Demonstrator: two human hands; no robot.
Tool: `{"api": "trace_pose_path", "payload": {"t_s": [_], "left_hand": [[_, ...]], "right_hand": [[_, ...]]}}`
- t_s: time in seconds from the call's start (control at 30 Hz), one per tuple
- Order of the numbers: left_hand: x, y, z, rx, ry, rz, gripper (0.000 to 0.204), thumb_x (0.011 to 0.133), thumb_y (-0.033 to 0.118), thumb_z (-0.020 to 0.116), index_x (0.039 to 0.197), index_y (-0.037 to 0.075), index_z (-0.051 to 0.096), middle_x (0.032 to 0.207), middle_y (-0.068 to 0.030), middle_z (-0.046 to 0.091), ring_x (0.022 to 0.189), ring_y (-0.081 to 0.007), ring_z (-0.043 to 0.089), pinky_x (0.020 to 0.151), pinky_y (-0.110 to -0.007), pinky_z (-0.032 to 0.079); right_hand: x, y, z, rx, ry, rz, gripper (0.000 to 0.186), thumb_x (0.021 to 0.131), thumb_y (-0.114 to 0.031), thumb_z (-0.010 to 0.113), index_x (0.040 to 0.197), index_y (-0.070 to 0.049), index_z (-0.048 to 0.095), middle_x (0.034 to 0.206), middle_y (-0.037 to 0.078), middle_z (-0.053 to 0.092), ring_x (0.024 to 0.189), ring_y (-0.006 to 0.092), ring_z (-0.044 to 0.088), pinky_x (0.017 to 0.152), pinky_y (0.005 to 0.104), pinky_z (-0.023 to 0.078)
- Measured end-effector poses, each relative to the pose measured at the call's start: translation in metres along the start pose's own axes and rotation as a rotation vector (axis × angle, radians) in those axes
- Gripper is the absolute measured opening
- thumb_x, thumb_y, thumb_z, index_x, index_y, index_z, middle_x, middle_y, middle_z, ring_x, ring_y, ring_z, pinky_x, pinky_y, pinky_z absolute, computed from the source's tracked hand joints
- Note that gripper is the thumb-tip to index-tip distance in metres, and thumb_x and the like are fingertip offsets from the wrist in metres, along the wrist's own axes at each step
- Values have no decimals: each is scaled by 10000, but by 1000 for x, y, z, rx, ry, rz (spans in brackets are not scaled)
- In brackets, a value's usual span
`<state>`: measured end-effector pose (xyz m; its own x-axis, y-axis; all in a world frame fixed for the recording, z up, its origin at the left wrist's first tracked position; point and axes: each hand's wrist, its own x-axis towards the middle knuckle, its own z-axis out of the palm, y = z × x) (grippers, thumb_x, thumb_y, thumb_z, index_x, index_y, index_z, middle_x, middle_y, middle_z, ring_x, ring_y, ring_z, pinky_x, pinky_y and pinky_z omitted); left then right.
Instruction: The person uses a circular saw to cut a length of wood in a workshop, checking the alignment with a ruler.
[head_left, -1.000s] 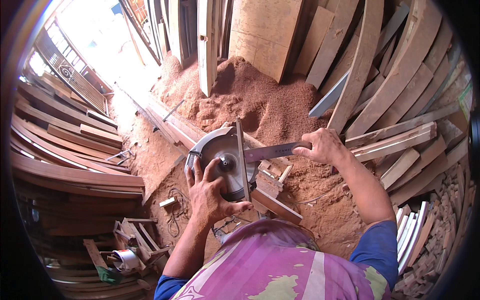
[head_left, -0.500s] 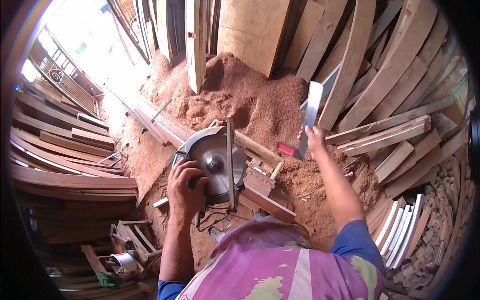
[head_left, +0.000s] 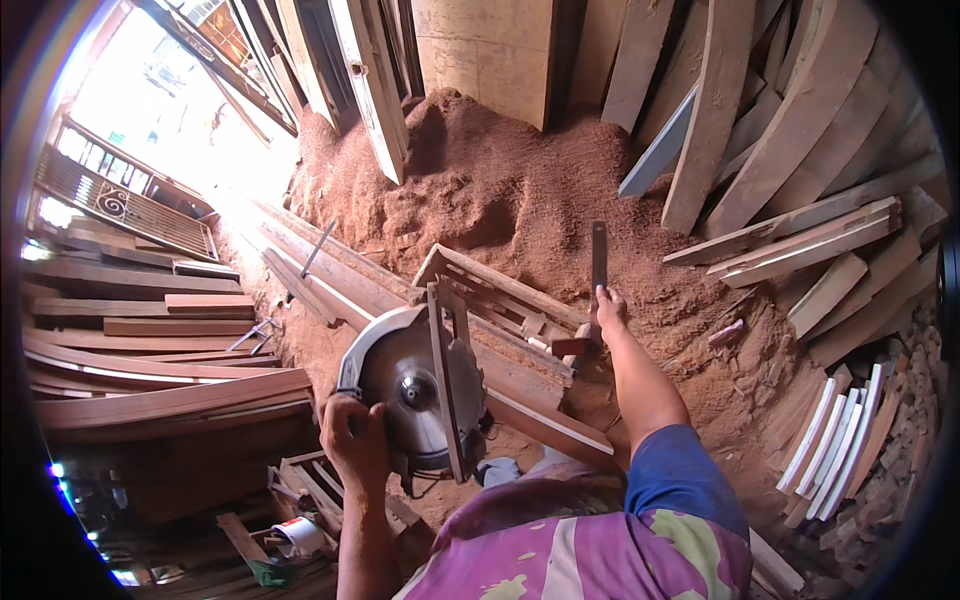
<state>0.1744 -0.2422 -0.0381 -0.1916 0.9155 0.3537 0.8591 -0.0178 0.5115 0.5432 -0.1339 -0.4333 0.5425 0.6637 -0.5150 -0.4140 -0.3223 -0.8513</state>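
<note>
Left hand (head_left: pixel 352 435) curled closed on a circular saw (head_left: pixel 385 372), centre-left, right hand (head_left: pixel 609 312) clenched round a try square (head_left: pixel 599 262), right of centre, sawdust (head_left: pixel 560 190) above

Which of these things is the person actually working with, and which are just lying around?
In use:
- circular saw, gripped by the left hand
- try square, in the right hand

Apparently just about:
- reddish sawdust heap
- white bucket
- stacked planks on the left
- white-faced strips on the right

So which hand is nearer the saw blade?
Left. The left hand is just left of the saw blade; the right hand, holding a square, is farther off, upper right.
</note>
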Motion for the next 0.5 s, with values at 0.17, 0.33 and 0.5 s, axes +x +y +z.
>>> {"api": "trace_pose_path", "payload": {"t_s": [0.17,0.33,0.5], "left_hand": [[-1,4,-5,74,-42,23,320,652,-15,762,776,65,477,782,-96,506,778,-279,494,711,-377,419],[-3,-3,-6,120,-87,-34,343,687,45,767,869,72,478,898,-100,475,865,-262,491,793,-378,415],[-1,-1,-1,-193,-73,-103,484,775,80,727,1183,72,466,1318,-145,405,1186,-264,454,1017,-391,373]], "right_hand": [[8,0,37,-630,-92,-143,345,948,-324,591,1123,-29,625,950,123,676,815,250,660,735,368,535],[21,-5,63,-920,-268,-296,395,945,-362,551,1168,-50,645,1122,206,665,1073,372,622,933,421,478],[-2,-9,78,-1006,-359,-229,292,923,-338,575,1091,-124,680,1070,178,673,1009,359,639,863,434,491]]}}
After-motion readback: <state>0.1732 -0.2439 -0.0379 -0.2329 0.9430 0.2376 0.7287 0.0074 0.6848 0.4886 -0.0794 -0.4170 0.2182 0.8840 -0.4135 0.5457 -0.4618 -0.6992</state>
